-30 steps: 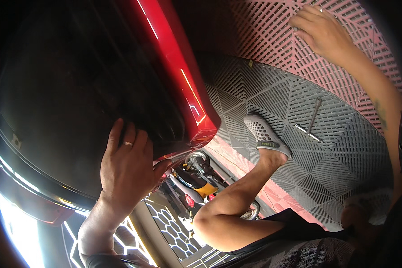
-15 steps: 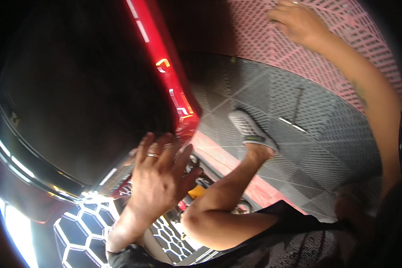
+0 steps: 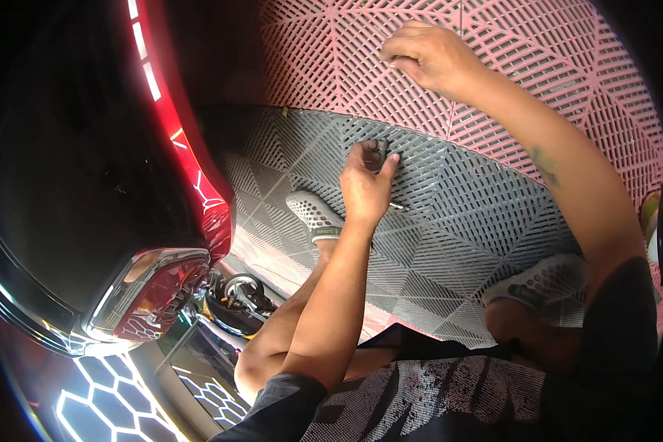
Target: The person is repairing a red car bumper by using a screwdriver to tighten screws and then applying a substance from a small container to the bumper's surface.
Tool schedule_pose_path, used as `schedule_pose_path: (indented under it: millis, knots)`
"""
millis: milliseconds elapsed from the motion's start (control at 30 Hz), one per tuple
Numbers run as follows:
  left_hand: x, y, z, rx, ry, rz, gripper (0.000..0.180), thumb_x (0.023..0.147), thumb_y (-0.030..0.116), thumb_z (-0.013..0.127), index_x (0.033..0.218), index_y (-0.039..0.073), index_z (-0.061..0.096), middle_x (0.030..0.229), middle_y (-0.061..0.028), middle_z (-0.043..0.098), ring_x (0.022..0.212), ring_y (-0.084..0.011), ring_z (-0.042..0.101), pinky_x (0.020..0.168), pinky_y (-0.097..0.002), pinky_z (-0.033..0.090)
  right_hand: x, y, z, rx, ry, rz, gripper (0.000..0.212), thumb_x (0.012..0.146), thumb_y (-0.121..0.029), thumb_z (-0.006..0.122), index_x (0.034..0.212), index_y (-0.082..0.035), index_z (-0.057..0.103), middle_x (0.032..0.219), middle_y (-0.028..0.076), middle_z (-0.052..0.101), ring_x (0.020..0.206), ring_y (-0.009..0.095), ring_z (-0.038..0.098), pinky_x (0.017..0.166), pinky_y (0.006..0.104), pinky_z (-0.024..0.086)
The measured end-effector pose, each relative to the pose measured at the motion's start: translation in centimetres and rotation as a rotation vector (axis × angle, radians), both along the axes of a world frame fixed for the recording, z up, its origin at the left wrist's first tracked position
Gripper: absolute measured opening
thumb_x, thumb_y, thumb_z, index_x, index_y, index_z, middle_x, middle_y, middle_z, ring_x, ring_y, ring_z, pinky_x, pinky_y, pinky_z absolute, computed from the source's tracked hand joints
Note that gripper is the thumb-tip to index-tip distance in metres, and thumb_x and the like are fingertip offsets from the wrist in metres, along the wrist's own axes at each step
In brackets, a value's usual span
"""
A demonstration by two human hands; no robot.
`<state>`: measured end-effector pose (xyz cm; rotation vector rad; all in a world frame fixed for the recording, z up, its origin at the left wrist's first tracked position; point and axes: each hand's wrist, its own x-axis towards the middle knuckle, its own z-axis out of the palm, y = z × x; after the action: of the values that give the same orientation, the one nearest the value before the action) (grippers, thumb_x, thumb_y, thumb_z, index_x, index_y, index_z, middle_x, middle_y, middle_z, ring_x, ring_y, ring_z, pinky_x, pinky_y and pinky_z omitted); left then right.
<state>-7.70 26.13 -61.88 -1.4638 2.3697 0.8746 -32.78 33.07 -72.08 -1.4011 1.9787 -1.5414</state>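
Note:
Low over the grey floor grating, my left hand (image 3: 367, 184) has its fingers and thumb closed around the shaft of a T-handle wrench (image 3: 382, 147). A short silvery end of its crossbar shows beside the hand; the palm and fingers hide most of the rest. Out to the far right, my right hand (image 3: 435, 62) hovers above the pink grating with its fingers curled in loosely, and I see nothing in it.
Glossy red bodywork (image 3: 210, 199) edges a large black panel (image 3: 88, 184) on the left, with a lamp-like red part (image 3: 158, 295) at its lower corner. Below it are assorted parts with a dark ring (image 3: 244, 291). My grey perforated shoes (image 3: 315, 214) stand on the grey grating (image 3: 479, 206).
My left hand has left the area beside the red bodywork and come down to the right onto the wrench, which lay free on the floor. The view has swung right; my right hand stays curled.

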Motion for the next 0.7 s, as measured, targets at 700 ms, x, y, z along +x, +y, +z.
schedule_pose_path:
  millis: [700]
  knots:
    - [-5.0,0.8,8.8,0.158,0.632,0.081,0.023,0.094,-0.003,0.083,0.114,-0.004,0.073,0.106,-0.0100,0.078,0.100,-0.0148,0.074,0.084,-0.0288,0.062,2.9,4.2,10.6,-0.169,-1.148,0.375,0.022,0.092,0.001,0.079,0.114,0.002,0.080,0.113,0.013,0.081,0.105,0.020,0.076,0.097,0.0352,0.063]
